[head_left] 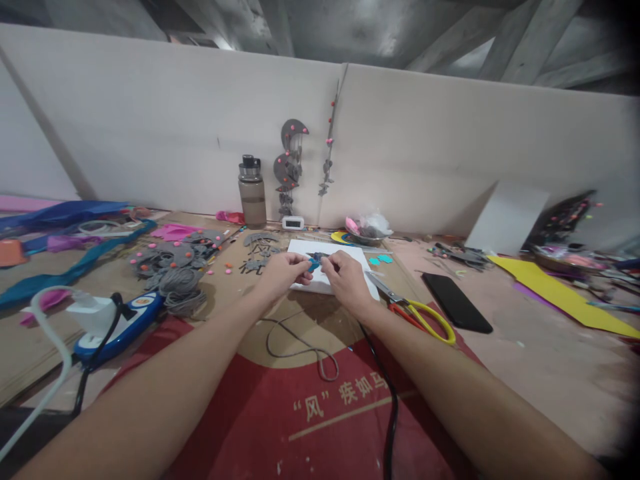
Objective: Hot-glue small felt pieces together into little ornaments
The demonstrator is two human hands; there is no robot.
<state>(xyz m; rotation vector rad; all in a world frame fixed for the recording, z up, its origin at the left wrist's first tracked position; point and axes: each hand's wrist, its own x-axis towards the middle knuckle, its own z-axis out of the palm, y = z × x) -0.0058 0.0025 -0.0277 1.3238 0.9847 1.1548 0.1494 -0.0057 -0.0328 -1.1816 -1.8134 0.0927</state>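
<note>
Over a white board point(357, 255), my left hand point(284, 272) is closed with thumb and fingertip pinching a small blue piece point(314, 265). My right hand point(345, 277) meets it from the right, its fingers pinched at the other side of the same piece. A small dark grey piece point(317, 255) shows just behind the fingertips; whether it is joined to the blue one is unclear. A thin grey cord point(320, 351) lies looped on the red and tan cardboard below. Scissors point(433, 321) with yellow and red handles rest beside my right wrist.
Turquoise scraps point(384, 259) lie right of the board, and a black phone point(456, 302) farther right. A blue power strip point(145, 303) with cables, grey yarn point(181, 288) and grey cutouts sit left. A water bottle point(252, 197) stands by the white partition point(170, 127).
</note>
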